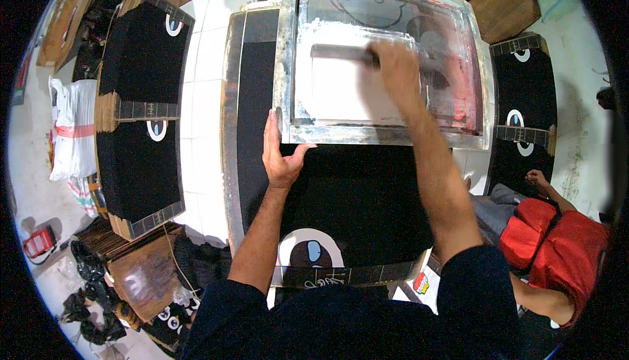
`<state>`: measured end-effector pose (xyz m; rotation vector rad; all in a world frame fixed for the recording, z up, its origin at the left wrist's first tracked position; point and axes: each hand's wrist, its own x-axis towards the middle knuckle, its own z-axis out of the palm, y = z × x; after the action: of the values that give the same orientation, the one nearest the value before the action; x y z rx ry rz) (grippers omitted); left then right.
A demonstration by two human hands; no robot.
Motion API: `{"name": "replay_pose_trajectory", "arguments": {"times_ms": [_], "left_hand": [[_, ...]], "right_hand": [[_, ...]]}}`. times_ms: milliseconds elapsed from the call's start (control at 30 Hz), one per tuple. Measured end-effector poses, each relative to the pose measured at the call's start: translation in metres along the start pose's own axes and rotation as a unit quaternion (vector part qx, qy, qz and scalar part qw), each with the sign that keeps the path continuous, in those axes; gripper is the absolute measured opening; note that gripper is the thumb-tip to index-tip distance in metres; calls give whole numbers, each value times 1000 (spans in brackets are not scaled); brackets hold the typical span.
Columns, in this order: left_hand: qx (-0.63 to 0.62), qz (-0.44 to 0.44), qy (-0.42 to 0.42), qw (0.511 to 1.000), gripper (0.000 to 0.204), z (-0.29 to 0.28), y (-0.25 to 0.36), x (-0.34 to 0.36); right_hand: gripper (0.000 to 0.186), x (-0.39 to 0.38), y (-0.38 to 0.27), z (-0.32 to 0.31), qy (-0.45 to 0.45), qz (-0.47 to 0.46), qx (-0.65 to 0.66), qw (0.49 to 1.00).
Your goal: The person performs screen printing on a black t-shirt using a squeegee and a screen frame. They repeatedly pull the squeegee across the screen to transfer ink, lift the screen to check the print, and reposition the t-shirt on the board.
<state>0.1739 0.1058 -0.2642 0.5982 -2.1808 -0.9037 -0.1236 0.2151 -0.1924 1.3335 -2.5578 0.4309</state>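
A screen printing frame [386, 136] with a whitish, stained rim lies over black fabric [354, 189] on a board in front of me. My left hand [283, 165] grips its near left corner, fingers along the left side and thumb at the near edge. My right hand [398, 75], smeared by motion, is closed around a dark squeegee [341, 51] inside the frame. White ink [341, 91] covers the mesh on the near side of the squeegee. Reddish stains mark the mesh's right part. Nearer to me, a printed white-and-blue eye [314, 250] shows on the fabric.
More boards with black fabric and eye prints stand at left [141, 52] and right [524, 91]. A person in red [550, 242] sits at the lower right. A white sack [73, 131], a stained wooden board [141, 284] and black plastic bags [85, 262] lie at left.
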Motion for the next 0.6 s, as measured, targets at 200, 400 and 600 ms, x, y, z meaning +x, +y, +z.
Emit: {"name": "replay_pose_trajectory", "arguments": {"times_ms": [200, 400, 600], "left_hand": [[-30, 13, 20, 999, 97, 0, 0, 0], [-64, 28, 46, 997, 92, -19, 33, 17], [-131, 29, 148, 980, 102, -62, 128, 125]], "right_hand": [[41, -123, -69, -67, -71, 59, 53, 994], [41, -123, -90, -89, 42, 17, 4, 999], [62, -7, -69, -183, 266, -73, -94, 957]]}}
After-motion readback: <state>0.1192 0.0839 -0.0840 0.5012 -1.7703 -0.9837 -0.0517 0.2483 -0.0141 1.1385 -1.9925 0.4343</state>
